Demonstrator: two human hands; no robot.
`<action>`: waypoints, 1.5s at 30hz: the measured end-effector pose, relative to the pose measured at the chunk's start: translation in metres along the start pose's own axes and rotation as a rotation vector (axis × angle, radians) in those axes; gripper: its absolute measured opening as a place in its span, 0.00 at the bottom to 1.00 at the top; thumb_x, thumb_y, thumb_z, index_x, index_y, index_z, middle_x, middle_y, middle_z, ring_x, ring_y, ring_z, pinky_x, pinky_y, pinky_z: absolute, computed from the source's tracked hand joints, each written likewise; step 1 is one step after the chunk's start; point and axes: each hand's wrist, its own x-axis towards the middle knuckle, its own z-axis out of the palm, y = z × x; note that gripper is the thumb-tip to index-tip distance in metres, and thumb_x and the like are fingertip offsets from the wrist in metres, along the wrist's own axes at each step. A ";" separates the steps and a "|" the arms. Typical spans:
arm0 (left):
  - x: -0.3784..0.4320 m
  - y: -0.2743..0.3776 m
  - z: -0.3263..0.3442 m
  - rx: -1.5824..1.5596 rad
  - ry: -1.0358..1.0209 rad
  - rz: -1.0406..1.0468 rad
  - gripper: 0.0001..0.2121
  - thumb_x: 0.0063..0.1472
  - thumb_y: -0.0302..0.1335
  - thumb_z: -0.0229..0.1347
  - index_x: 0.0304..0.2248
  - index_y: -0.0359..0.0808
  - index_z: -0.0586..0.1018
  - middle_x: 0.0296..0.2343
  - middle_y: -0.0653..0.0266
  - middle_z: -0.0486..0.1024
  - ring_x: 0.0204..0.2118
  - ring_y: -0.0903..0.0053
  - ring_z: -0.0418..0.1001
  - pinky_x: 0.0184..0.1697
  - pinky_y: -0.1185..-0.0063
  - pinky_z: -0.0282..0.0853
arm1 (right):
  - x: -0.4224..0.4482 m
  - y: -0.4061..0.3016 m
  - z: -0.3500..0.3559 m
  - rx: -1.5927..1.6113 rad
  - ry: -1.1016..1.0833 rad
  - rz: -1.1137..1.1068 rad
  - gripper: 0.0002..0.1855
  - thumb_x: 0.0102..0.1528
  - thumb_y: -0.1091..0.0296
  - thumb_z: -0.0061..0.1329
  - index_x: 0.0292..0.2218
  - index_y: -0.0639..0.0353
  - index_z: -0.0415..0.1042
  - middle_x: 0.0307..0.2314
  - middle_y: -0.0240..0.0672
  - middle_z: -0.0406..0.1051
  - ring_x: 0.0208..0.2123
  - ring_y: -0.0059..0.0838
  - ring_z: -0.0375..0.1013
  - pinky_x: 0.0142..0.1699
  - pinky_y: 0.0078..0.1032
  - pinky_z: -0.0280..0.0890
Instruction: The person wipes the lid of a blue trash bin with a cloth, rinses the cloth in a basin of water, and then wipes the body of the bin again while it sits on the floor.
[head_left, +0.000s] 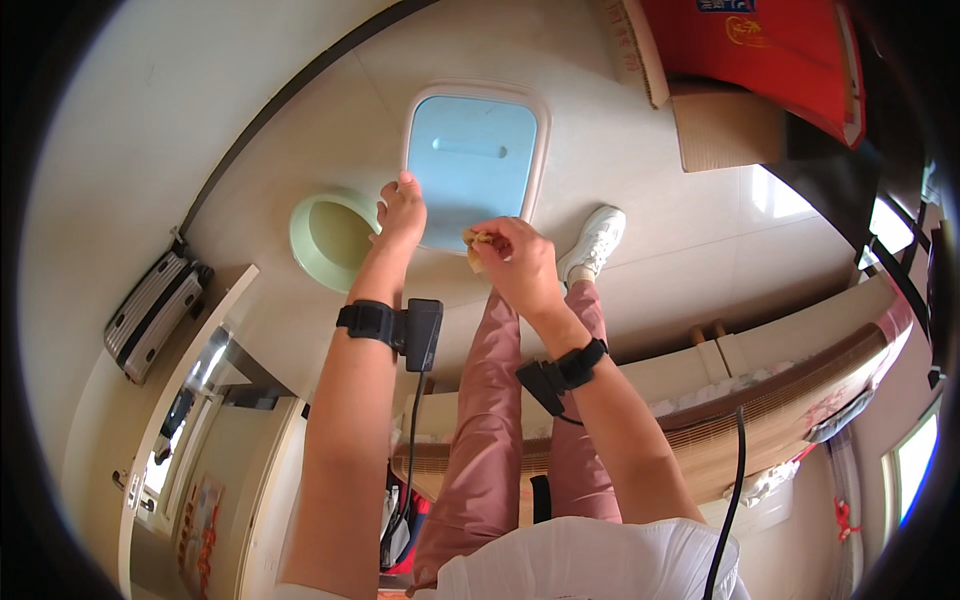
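My right hand (517, 259) pinches a small crumpled yellow-brown cloth (477, 246) between thumb and fingers; its exact material is hard to tell. It is over the near edge of a light blue plastic lid (472, 169) with a pale pinkish rim, apparently on a storage box. My left hand (403, 210) holds nothing, its fingers apart, over the lid's near left corner. Whether it touches the rim cannot be told. Just left of that hand, a pale green basin (300, 232) stands on the floor, partly hidden by my hand and forearm.
Cardboard boxes (724, 127) and a red bag (780, 52) sit at the far right. A bed with a woven mat (780, 382) lies behind my legs. A silver suitcase (154, 311) and an open door (195, 352) are on the left. Black cables (731, 495) hang from my wrist devices.
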 end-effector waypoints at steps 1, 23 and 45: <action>0.001 -0.002 -0.001 0.006 0.014 -0.004 0.37 0.62 0.60 0.22 0.62 0.42 0.48 0.62 0.60 0.48 0.67 0.62 0.35 0.62 0.46 0.27 | -0.002 -0.009 -0.008 0.203 -0.011 0.157 0.10 0.52 0.76 0.52 0.39 0.60 0.74 0.27 0.34 0.75 0.30 0.21 0.74 0.34 0.20 0.68; -0.232 -0.101 -0.067 0.365 0.017 0.379 0.21 0.56 0.50 0.53 0.44 0.49 0.76 0.49 0.64 0.70 0.56 0.62 0.62 0.56 0.45 0.44 | -0.253 0.052 -0.272 0.125 0.377 0.616 0.14 0.50 0.68 0.53 0.40 0.62 0.74 0.27 0.33 0.75 0.26 0.24 0.76 0.28 0.22 0.72; -0.352 0.050 -0.072 -0.085 0.124 0.841 0.17 0.61 0.38 0.53 0.42 0.32 0.75 0.35 0.53 0.78 0.38 0.67 0.76 0.43 0.74 0.69 | -0.408 -0.002 -0.451 0.620 0.741 0.396 0.05 0.51 0.73 0.52 0.32 0.61 0.72 0.21 0.29 0.72 0.19 0.19 0.71 0.25 0.19 0.68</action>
